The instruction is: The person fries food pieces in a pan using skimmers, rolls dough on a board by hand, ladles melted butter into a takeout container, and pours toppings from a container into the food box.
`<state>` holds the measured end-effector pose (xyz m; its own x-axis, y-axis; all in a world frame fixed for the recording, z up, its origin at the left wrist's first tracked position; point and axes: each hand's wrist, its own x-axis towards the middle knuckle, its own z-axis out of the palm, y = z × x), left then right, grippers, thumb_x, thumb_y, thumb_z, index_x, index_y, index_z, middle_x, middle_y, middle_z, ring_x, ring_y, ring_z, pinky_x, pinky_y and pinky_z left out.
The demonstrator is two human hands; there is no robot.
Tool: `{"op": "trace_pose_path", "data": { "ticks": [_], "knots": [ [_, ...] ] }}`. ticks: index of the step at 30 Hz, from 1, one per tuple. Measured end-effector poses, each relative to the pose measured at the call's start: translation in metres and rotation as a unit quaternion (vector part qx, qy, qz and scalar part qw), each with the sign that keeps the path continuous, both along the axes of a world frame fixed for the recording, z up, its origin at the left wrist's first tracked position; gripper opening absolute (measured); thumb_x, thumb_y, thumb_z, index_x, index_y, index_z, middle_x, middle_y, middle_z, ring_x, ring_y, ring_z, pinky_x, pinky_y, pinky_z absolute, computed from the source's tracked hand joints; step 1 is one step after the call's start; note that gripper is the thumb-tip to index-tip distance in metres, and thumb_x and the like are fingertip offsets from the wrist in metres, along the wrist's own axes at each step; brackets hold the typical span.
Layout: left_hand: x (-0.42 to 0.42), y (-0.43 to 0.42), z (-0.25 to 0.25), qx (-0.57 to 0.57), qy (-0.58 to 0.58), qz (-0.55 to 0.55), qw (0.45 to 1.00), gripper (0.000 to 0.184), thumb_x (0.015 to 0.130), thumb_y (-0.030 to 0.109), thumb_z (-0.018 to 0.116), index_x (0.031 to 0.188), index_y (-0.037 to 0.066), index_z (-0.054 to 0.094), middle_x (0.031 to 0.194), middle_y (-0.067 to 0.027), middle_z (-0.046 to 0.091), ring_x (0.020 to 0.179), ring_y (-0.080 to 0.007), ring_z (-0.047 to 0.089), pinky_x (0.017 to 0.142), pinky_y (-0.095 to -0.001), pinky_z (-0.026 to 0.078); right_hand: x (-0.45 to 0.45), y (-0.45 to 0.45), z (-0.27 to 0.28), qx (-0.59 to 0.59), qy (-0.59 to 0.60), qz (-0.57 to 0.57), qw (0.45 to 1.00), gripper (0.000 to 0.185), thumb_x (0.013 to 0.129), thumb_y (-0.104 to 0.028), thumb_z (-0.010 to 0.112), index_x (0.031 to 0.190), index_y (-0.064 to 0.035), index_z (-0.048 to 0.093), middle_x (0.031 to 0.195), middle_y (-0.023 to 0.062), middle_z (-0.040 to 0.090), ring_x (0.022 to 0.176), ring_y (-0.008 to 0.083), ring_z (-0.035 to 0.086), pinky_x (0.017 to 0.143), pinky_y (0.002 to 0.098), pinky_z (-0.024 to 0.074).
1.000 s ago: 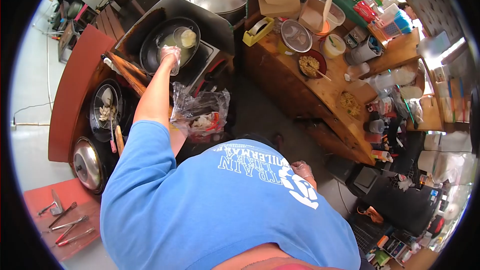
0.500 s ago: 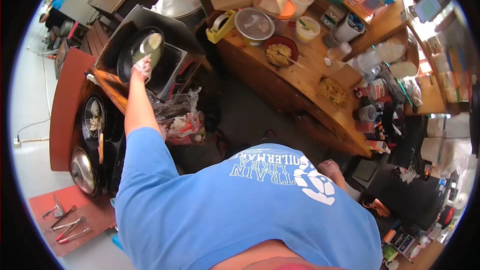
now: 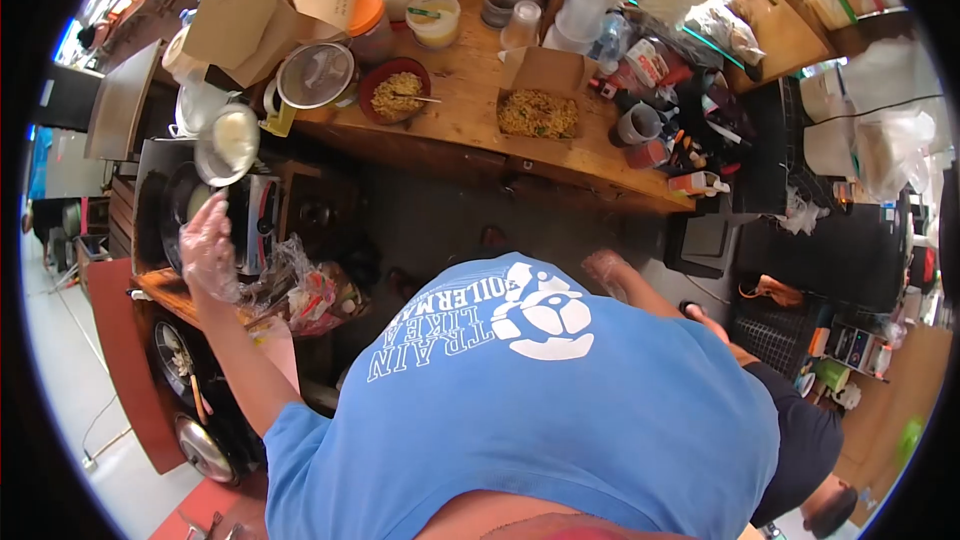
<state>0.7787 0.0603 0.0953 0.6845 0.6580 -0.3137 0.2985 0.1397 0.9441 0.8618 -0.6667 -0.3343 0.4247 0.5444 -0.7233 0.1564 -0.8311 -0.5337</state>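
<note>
My left hand, in a clear plastic glove, is closed around the handle of a round metal ladle. A pale, egg-like piece of food lies in the ladle, raised above the edge of the dark frying pan. The pan sits by the stove, with some pale contents partly visible behind my fingers. My right hand, also gloved, hangs beside my body near the counter's front, its fingers loosely apart and holding nothing.
On the wooden counter stand a red bowl of noodles, a cardboard box of noodles, a lidded bowl and tubs. A plastic bag is below the stove. Another person's dark sleeve shows at lower right.
My left hand has lifted the ladle with the pale food up from the pan towards the counter. The view has turned right, and another person has come into view at lower right.
</note>
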Motion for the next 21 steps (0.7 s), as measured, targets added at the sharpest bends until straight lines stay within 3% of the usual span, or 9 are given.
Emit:
{"op": "trace_pose_path", "data": {
  "ticks": [3,5,11,12,15,17,18,20,21],
  "knots": [
    [0.036,-0.072,-0.018,-0.036,0.005,-0.106,0.994,0.031,0.093,0.015,0.071,0.121,0.003,0.067,0.069,0.0063,0.057,0.046,0.0018,0.040,0.039,-0.0157,0.028,-0.009,0.021,0.018,0.019,-0.132,0.155,0.979,0.023,0.087,-0.020,0.061,0.104,-0.0072,0.072,0.098,0.0159,0.071,0.093,0.0337,0.068,0.083,0.0444,0.0546],
    [0.068,-0.124,-0.032,-0.062,0.050,-0.155,0.985,0.031,0.092,0.018,0.073,0.119,0.004,0.068,0.070,0.0064,0.058,0.048,0.0018,0.042,0.041,-0.0155,0.029,-0.014,0.028,0.026,0.013,0.036,-0.155,0.987,0.022,0.089,-0.021,0.061,0.098,-0.0042,0.072,0.095,0.0141,0.071,0.086,0.0320,0.067,0.076,0.0422,0.0548],
    [0.158,-0.251,-0.125,-0.089,0.095,-0.320,0.938,0.032,0.093,0.021,0.072,0.118,0.002,0.068,0.070,0.0061,0.056,0.049,-0.0015,0.043,0.043,-0.0185,0.034,-0.049,-0.003,0.013,0.046,0.140,-0.447,0.882,0.015,0.086,-0.019,0.063,0.088,-0.0070,0.071,0.090,0.0141,0.070,0.078,0.0297,0.066,0.067,0.0410,0.0536],
    [0.173,-0.268,-0.145,-0.075,0.092,-0.341,0.933,0.031,0.092,0.020,0.072,0.117,0.001,0.069,0.070,0.0051,0.057,0.050,-0.0031,0.045,0.043,-0.0204,0.035,-0.060,-0.025,-0.015,0.047,0.139,-0.454,0.879,0.015,0.086,-0.019,0.063,0.088,-0.0070,0.071,0.090,0.0141,0.070,0.078,0.0297,0.066,0.067,0.0410,0.0536],
    [0.215,-0.307,-0.214,-0.020,0.050,-0.372,0.927,0.030,0.087,0.017,0.073,0.112,0.000,0.070,0.071,-0.0027,0.063,0.056,-0.0099,0.053,0.051,-0.0266,0.045,-0.094,-0.081,-0.071,0.076,-0.042,-0.190,0.978,0.008,0.081,-0.016,0.066,0.080,-0.0077,0.067,0.086,0.0152,0.069,0.076,0.0309,0.066,0.066,0.0420,0.0527],
    [0.236,-0.328,-0.229,0.196,0.040,-0.432,0.880,0.032,0.082,0.012,0.070,0.112,0.000,0.069,0.079,-0.0162,0.068,0.064,-0.0252,0.064,0.064,-0.0395,0.053,-0.112,-0.091,-0.052,-0.018,0.032,-0.279,0.960,0.023,0.088,-0.028,0.064,0.082,-0.0071,0.069,0.073,0.0076,0.067,0.064,0.0198,0.061,0.055,0.0399,0.0476],
    [0.240,-0.338,-0.232,0.197,0.038,-0.436,0.877,0.032,0.082,0.012,0.070,0.112,0.000,0.069,0.079,-0.0162,0.068,0.064,-0.0252,0.064,0.064,-0.0395,0.053,-0.124,-0.093,-0.047,-0.017,0.031,-0.284,0.958,0.023,0.088,-0.028,0.064,0.082,-0.0071,0.069,0.073,0.0076,0.067,0.064,0.0198,0.061,0.055,0.0399,0.0476],
    [0.246,-0.359,-0.225,0.423,-0.012,-0.387,0.819,0.032,0.081,0.012,0.065,0.112,0.002,0.069,0.096,-0.0255,0.068,0.087,-0.0396,0.068,0.081,-0.0487,0.054,-0.156,-0.100,-0.051,-0.052,0.006,-0.221,0.974,0.014,0.082,-0.021,0.066,0.087,-0.0082,0.068,0.090,0.0137,0.069,0.080,0.0311,0.066,0.069,0.0447,0.0518],
    [0.248,-0.364,-0.218,0.404,0.000,-0.417,0.814,0.030,0.086,0.013,0.059,0.114,0.004,0.067,0.106,-0.0265,0.067,0.103,-0.0448,0.063,0.086,-0.0523,0.052,-0.172,-0.100,-0.054,-0.079,-0.016,-0.173,0.982,0.015,0.080,-0.019,0.067,0.090,-0.0085,0.068,0.097,0.0158,0.070,0.087,0.0350,0.067,0.074,0.0465,0.0533]
  ]
}}
